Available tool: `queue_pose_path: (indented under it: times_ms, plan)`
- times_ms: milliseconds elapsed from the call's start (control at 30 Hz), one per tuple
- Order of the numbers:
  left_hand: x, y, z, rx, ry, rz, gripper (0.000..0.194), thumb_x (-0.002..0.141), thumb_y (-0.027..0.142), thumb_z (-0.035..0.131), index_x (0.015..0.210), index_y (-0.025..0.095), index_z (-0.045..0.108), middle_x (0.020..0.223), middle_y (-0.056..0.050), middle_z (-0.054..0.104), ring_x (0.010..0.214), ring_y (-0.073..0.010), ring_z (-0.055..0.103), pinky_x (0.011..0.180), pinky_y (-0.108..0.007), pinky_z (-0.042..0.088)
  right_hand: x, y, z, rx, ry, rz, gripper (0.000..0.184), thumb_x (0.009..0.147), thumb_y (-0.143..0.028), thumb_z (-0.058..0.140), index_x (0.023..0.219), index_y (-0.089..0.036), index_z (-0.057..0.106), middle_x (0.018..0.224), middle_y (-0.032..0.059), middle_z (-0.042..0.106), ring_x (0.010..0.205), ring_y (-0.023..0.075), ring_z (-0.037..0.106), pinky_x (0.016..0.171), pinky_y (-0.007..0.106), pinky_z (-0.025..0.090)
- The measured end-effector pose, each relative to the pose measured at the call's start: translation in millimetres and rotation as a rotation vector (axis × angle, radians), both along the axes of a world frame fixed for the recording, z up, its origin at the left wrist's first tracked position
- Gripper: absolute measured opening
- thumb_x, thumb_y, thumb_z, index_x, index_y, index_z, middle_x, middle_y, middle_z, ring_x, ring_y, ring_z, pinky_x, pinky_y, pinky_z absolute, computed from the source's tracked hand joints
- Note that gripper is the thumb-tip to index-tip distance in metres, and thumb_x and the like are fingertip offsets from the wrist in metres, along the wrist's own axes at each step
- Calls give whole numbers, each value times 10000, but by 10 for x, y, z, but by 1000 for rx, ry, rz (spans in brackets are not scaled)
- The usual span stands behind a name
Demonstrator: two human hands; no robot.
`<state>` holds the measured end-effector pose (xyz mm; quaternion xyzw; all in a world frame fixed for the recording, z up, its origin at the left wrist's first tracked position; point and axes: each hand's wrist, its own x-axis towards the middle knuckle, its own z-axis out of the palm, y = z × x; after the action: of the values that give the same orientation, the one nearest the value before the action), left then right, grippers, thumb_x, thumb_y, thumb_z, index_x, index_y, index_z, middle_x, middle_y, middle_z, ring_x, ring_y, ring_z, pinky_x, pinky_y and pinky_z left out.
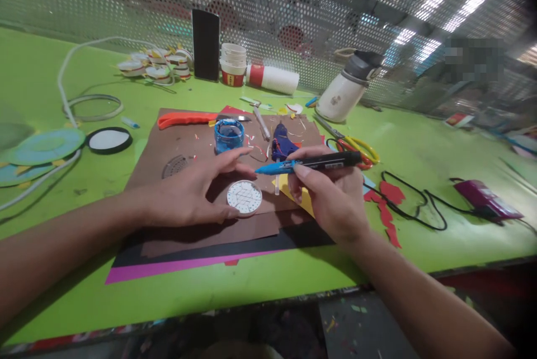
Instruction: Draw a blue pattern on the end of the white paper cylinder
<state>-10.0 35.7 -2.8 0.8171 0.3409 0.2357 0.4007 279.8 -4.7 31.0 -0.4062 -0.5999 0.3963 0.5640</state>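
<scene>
A marker point(310, 163) with a blue front and a black rear lies across my right hand point(331, 191), its fingers closed on it. The tip points left, above a small round white disc point(244, 198) that bears fine dark lines and blue dots round its rim. My left hand point(201, 185) curves round the disc's left side with fingers apart. Its thumb touches, or nearly touches, the near edge. Under both hands is a brown sheet point(180, 236). Behind the fingertips stands a blue roll of tape point(229, 136), and a dark blue glue gun point(283, 141) lies beyond my right hand.
An orange-handled knife point(188, 119) lies at the sheet's far edge. Yellow-handled scissors point(356, 143) and a white bottle point(346, 88) are at right, with red scraps and a black cord. Paper cups point(272, 78) and an upright dark phone-like slab point(205, 46) stand behind.
</scene>
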Motion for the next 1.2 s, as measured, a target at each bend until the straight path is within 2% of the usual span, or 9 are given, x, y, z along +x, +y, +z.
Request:
queue_pose_path:
  times_ms: [100,200,300,400,567,767,867,1033,1200]
  plan:
    - [19,9,-5,27,-6,1,1263,1015,715,926,2070,315,358,1726,-170,890,1598,-465,834,1420,-623,624,-44,-37,51,-34,-84,26,162,960,-320,965,1007,-262,821,640,-65,741,492,148,651,483,268,555]
    - [65,-7,81,-47,23,-36,1242,1035,577,910,2082,276,313,1696,-164,909,1609,-436,834,1400,-569,637,-91,-60,63,-10,-121,41,280,972,-394,1046,945,-259,802,657,-60,736,497,136,626,510,272,593]
    - [97,-23,147,-62,10,-29,1279,982,535,929,2072,260,320,1672,-155,920,1580,-430,850,1376,-541,651,-119,-57,45,-25,-142,26,377,964,-486,1102,906,-258,807,682,-41,756,555,165,707,567,289,674]
    - [92,-29,143,-48,35,-10,1255,1006,583,950,2062,275,347,1712,-159,899,1580,-437,841,1379,-557,643,-134,-45,20,-47,-147,14,426,934,-551,1134,908,-254,829,692,-27,782,590,187,761,592,299,715]
    - [67,-32,120,11,46,-6,1158,1029,623,941,2018,289,440,1667,-140,916,1582,-426,834,1430,-554,595,-150,-51,13,-41,-138,26,426,934,-532,1143,925,-247,827,714,-17,814,598,187,798,602,282,729]
    - [115,-20,138,10,43,-15,1120,1013,595,905,1992,259,474,1631,-135,920,1553,-419,839,1404,-536,616,-164,-64,25,-86,-149,14,467,906,-593,1152,922,-250,836,747,7,846,629,209,827,623,304,751]
    - [126,-22,140,31,48,-1,1087,1013,604,902,1966,257,508,1614,-130,925,1582,-425,828,1468,-563,562,-170,-66,27,-77,-160,25,457,926,-600,1133,935,-254,834,754,9,849,640,213,835,642,310,760]
    - [107,-38,150,31,53,-1,1049,1016,582,905,1950,272,542,1650,-126,912,1647,-431,795,1504,-571,527,-170,-68,22,-58,-174,52,464,969,-632,1098,935,-260,822,733,-10,814,600,188,782,618,300,728]
    - [110,-38,144,11,52,-2,1096,1014,586,914,1982,274,506,1684,-132,905,1649,-434,799,1492,-578,547,-181,-63,3,-93,-133,52,478,922,-611,1140,932,-251,826,717,-22,796,570,169,740,578,280,684]
